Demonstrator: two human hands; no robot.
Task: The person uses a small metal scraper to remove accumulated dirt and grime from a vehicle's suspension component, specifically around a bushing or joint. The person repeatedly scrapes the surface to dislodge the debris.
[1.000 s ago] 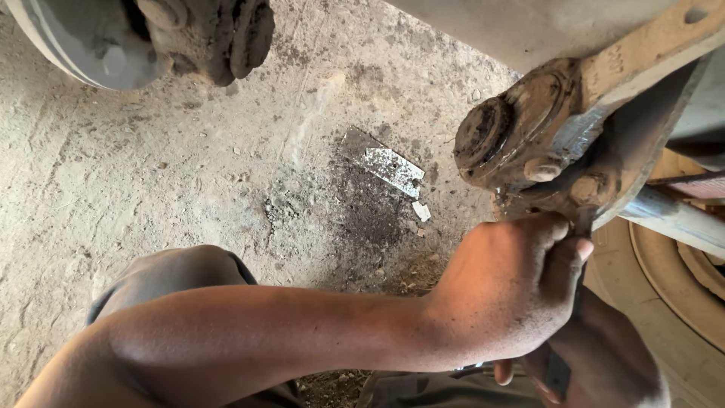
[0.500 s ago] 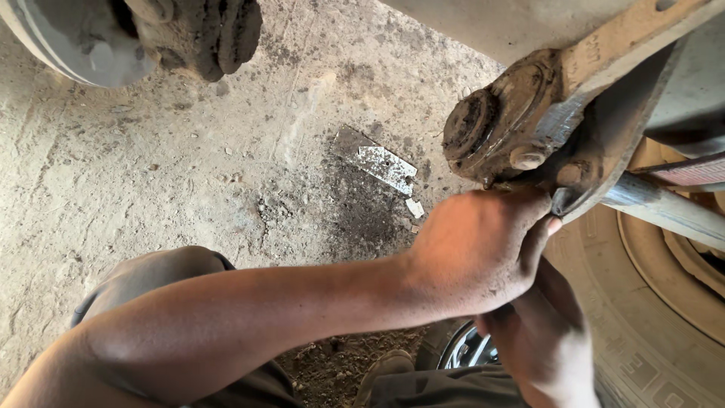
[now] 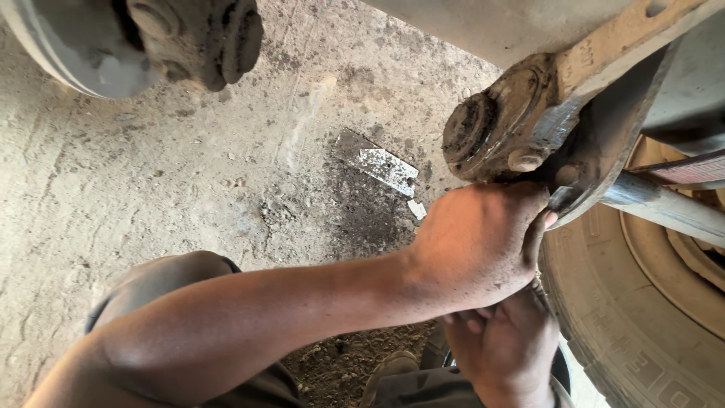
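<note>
Joint housing (image 3: 513, 125): rust-brown, dusty
Tyre (image 3: 604, 302): black, ribbed tread
Floor (image 3: 151, 174): grey-tan, dark stain
Metal strip (image 3: 387, 166): silver-grey

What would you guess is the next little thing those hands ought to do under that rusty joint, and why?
Probably get a firmer hold under the joint before turning or pulling anything. The left hand is pressed up against the underside of the rusty, dirt-caked joint, fingertips at its lower edge, and the right hand sits just below it beside the tyre. What they hold is hidden.
</note>
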